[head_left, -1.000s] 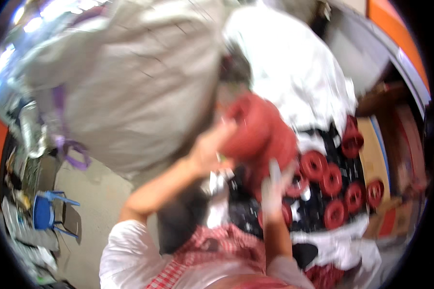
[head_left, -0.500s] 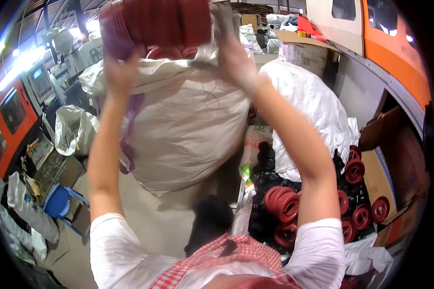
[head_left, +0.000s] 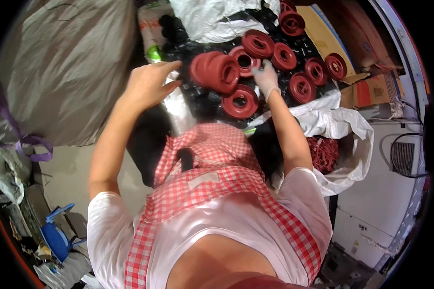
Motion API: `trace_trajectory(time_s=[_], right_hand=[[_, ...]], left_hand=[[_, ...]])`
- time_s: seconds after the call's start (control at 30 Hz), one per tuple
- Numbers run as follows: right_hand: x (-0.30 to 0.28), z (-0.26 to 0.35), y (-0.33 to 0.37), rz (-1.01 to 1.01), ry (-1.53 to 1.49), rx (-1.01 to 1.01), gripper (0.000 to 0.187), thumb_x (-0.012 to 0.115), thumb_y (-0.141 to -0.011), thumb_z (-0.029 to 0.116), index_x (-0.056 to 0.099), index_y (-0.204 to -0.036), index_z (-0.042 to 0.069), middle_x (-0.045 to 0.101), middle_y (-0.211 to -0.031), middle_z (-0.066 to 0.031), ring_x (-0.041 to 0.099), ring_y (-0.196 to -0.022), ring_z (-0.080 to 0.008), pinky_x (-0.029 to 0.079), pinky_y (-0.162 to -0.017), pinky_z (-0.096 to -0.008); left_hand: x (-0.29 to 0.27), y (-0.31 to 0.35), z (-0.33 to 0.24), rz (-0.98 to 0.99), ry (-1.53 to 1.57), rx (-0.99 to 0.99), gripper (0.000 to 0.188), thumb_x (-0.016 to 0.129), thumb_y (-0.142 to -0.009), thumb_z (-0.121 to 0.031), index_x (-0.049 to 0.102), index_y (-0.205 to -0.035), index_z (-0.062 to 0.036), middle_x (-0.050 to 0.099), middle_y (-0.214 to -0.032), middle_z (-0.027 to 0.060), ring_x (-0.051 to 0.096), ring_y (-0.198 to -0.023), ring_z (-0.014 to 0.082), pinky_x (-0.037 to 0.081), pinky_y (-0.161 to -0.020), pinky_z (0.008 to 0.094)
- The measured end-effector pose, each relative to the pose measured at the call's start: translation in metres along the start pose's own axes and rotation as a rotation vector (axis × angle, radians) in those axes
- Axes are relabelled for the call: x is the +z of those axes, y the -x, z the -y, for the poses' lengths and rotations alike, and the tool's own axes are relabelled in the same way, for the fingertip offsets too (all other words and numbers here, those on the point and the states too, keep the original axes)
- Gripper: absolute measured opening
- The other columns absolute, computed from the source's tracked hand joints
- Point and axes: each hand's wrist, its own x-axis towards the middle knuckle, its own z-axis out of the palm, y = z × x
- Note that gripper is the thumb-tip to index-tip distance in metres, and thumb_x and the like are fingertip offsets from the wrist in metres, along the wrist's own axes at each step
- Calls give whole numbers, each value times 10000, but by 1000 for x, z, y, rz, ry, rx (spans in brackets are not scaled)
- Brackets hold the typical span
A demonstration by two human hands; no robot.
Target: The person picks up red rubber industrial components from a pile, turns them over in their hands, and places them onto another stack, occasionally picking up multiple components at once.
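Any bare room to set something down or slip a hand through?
Bare floor between the big sack, blue chair and left forearm. Narrow gap above the black pile, between left hand and red rings: maybe a pass. Crowded: the pile itself, rings bunched across it, right hand among them.

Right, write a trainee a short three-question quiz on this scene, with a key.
1. True or false: the stack of red rings lies between the left hand and the right hand.
2. Which is nearest the right hand? (a) the blue chair (b) a loose red ring (c) the purple strap
3. Fill in: the apron has a red and white ____ pattern.

Key: 1 true; 2 b; 3 checked.
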Motion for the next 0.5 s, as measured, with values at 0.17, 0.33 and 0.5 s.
trace_trajectory(time_s=[0.17,0.33,0.5], right_hand=[[46,3,58,61,-58,-73,560,695,-733,274,534,-1189,-8,587,-1186,-244,548,-1126,-391,438,-948,-429],[133,33,45,224,8,-69,913,765,-711,348,285,-1417,24,501,-1303,-259,513,-1182,-403,378,-1023,-447],[107,69,43,99,-140,112,892,778,-753,174,247,-1454,25,524,-1274,-182,555,-1107,-280,446,-967,-334]], left_hand=[[91,-57,18,-126,527,-162,449,697,-824,-253,607,-1201,-27,685,-1068,154,675,-946,239,517,-834,327],[133,-77,25,-161,711,-312,419,669,-817,-214,615,-1159,22,702,-984,153,684,-900,193,527,-802,308],[127,-82,22,-18,708,-291,399,620,-837,-222,608,-1167,2,697,-1004,141,683,-886,209,522,-810,323]])
